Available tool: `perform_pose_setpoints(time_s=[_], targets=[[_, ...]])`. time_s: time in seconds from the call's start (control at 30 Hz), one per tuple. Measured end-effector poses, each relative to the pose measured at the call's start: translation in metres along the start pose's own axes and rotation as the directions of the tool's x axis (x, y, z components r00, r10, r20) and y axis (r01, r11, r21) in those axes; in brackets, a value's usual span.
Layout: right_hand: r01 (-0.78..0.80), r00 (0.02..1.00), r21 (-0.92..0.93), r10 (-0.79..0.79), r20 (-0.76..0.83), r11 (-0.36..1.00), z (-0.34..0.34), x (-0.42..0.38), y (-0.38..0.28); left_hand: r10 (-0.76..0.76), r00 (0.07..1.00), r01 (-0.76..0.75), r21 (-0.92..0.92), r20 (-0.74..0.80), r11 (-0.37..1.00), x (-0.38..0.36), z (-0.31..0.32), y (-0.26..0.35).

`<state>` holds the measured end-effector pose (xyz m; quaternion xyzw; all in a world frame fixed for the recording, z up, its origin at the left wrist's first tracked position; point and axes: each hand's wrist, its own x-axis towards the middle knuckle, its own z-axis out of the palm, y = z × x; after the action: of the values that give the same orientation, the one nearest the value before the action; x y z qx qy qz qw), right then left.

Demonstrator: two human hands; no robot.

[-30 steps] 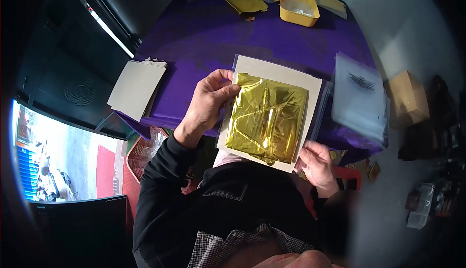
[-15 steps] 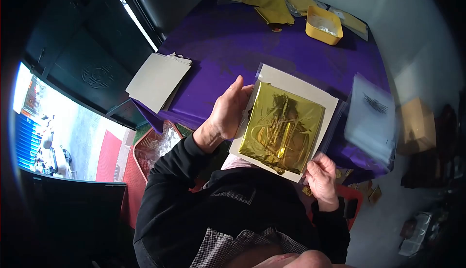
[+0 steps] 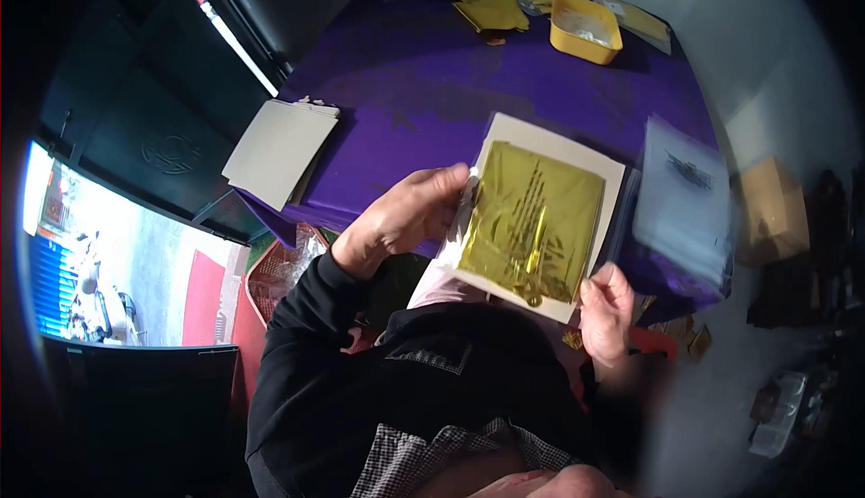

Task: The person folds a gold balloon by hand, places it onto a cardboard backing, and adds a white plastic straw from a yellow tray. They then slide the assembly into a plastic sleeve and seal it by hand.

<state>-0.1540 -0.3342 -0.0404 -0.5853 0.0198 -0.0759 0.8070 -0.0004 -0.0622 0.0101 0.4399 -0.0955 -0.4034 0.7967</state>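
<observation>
A shiny gold foil sheet (image 3: 532, 219) lies on a white card (image 3: 610, 193), and clear plastic film shows round the card's edges. My left hand (image 3: 410, 214) is at the left side of this packet, its thumb and fingers closed on the plastic edge. At the lower right corner, my right hand (image 3: 606, 313) pinches the packet between thumb and fingers. The packet is tilted above the near edge of the purple table (image 3: 405, 101).
White cards (image 3: 281, 151) are stacked at the table's left. Clear plastic sleeves (image 3: 683, 201) lie at the right, beside a cardboard box (image 3: 773, 210). A yellow tray (image 3: 586, 45) and gold packets (image 3: 491, 2) are at the back. A red basket (image 3: 261, 286) stands below left.
The left hand has shifted slightly left, with its thumb now lying over the packet's edge. The packet has moved a little up and right. The view has shifted slightly.
</observation>
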Motion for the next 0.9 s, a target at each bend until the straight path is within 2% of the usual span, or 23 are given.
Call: perform_pose_setpoints(time_s=[0.07, 0.1, 0.13, 0.2, 0.23, 0.37, 0.43, 0.6, 0.67, 0.73, 0.8, 0.9], targets=[[0.018, 1.000, -0.007, -0.018, -0.018, 1.000, -0.005, -0.002, 0.003, 0.017, 0.981, 0.058, 0.378, -0.192, 0.924, -0.007, 0.015, 0.000], [0.022, 1.000, -0.031, -0.023, -0.016, 0.999, -0.005, -0.003, 0.005, -0.045, 0.968, 0.135, 0.362, -0.245, 0.922, -0.004, 0.013, -0.003], [0.027, 1.000, -0.054, -0.028, -0.009, 0.998, -0.004, -0.003, 0.007, 0.087, 0.982, -0.029, 0.326, -0.165, 0.945, -0.002, 0.016, -0.012], [0.037, 0.999, -0.076, -0.037, 0.001, 0.996, -0.004, -0.005, 0.010, 0.073, 0.977, 0.027, 0.456, -0.201, 0.890, -0.006, 0.021, -0.014], [0.018, 1.000, -0.030, -0.017, 0.021, 0.999, -0.004, -0.006, 0.009, 0.098, 0.976, 0.006, 0.474, -0.194, 0.881, -0.008, 0.029, -0.012], [-0.036, 0.999, 0.090, 0.032, 0.039, 0.995, 0.000, -0.010, 0.006, 0.073, 0.983, 0.010, 0.446, -0.167, 0.895, -0.009, 0.029, -0.007], [-0.051, 0.998, 0.098, 0.049, 0.024, 0.994, 0.004, -0.011, 0.001, 0.097, 0.987, -0.043, 0.374, -0.128, 0.926, -0.007, 0.028, -0.008], [-0.061, 0.998, 0.053, 0.061, -0.002, 0.997, 0.007, -0.011, -0.002, 0.109, 0.989, -0.062, 0.383, -0.101, 0.922, -0.002, 0.025, -0.008], [-0.075, 0.997, 0.071, 0.073, 0.022, 0.995, 0.006, -0.012, -0.002, 0.201, 0.974, -0.125, 0.498, -0.101, 0.858, -0.002, 0.026, -0.009], [-0.016, 1.000, 0.057, 0.016, 0.006, 0.998, 0.012, -0.011, -0.006, 0.233, 0.966, -0.146, 0.506, -0.113, 0.850, -0.002, 0.030, -0.008], [-0.030, 0.999, -0.043, 0.032, 0.039, 0.999, 0.011, -0.006, -0.015, 0.270, 0.956, -0.174, 0.512, -0.118, 0.841, -0.002, 0.033, -0.007], [-0.060, 0.998, -0.043, 0.059, -0.017, 0.997, 0.015, 0.004, -0.029, 0.357, 0.928, -0.246, 0.547, -0.104, 0.800, -0.005, 0.036, -0.006]])
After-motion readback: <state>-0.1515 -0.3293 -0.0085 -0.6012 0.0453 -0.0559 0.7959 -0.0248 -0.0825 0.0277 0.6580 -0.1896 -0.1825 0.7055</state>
